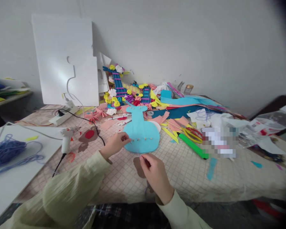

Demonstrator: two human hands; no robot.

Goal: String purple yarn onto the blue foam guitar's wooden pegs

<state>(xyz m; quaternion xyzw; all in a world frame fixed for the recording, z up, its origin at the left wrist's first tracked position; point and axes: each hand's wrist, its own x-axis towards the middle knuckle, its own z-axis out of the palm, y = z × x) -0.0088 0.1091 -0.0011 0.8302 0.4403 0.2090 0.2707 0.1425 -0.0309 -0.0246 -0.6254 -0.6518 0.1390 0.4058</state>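
Note:
A light-blue guitar-shaped cutout [141, 128] lies on the patterned tablecloth in front of me. Small light-coloured pegs stand in a row across its lower body, and others sit along its top end. My left hand [115, 143] is at the cutout's lower left edge, thumb and fingers pinched together beside the leftmost peg. Just below the cutout, apart from it, my right hand [155, 174] is closed in a pinch. Whatever either pinch may hold is hidden or too small to make out.
A hot glue gun [66, 141] with a cable stands left, near a power strip [64, 116] and purple-blue yarn [8, 149]. On the right lie a green cutter [193, 146] and scissors [193, 135]. Paper flowers [114, 100] and scraps crowd the back.

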